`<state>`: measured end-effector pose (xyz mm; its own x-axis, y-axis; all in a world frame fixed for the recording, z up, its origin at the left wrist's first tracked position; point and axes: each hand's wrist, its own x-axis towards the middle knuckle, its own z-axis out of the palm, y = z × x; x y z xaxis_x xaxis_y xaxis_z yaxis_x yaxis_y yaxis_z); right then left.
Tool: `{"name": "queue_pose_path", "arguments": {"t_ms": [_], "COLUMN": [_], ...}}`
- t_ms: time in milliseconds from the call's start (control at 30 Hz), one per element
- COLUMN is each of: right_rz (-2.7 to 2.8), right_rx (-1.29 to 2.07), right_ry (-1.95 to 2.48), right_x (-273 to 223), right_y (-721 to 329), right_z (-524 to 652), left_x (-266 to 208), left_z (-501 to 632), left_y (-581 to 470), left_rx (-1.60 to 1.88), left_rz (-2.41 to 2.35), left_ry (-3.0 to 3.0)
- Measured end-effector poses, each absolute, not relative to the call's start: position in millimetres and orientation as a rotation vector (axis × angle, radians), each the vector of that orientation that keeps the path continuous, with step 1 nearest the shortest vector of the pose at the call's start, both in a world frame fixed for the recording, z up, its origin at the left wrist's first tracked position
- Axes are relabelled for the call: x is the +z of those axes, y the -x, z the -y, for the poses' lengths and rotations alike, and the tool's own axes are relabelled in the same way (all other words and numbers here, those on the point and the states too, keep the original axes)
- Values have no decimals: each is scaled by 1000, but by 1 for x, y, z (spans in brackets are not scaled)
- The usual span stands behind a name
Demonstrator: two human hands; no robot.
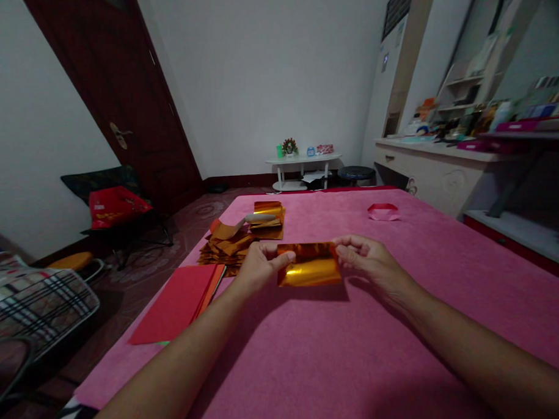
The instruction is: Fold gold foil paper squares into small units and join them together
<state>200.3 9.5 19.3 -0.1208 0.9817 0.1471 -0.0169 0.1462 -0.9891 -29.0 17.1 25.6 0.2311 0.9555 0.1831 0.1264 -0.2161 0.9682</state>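
A shiny gold foil sheet (pixel 309 271) is held up by its two short sides, a little above the pink cloth. My left hand (pixel 265 261) pinches its left edge, thumb on the front face. At the right edge, my right hand (pixel 361 255) grips the upper corner between thumb and fingers. Left of the sheet lies a loose pile of gold-brown foil pieces (pixel 226 251). Behind that sits a stack of gold foil sheets (pixel 276 231), with a grey-handled tool (pixel 260 217) resting across it; its far end is hard to make out.
Red paper sheets (pixel 173 305) lie at the table's left side. A pink folded paper ring (pixel 383 212) stands at the back right of the pink-covered table (pixel 430 314). Beyond are a small white table (pixel 305 160), a dark stool (pixel 356 174) and a chair with a red bag (pixel 117 206).
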Motion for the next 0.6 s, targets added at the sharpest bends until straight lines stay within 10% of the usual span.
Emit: {"name": "queue_pose_path", "arguments": {"t_ms": [600], "right_rz": [1504], "right_rx": [818], "right_ry": [1045], "right_x": [20], "right_y": [-187], "right_z": [5], "left_x": [11], "left_z": [-13], "left_y": [15], "left_rx": [1118], "left_rz": [-915], "left_ry": [-1388]}}
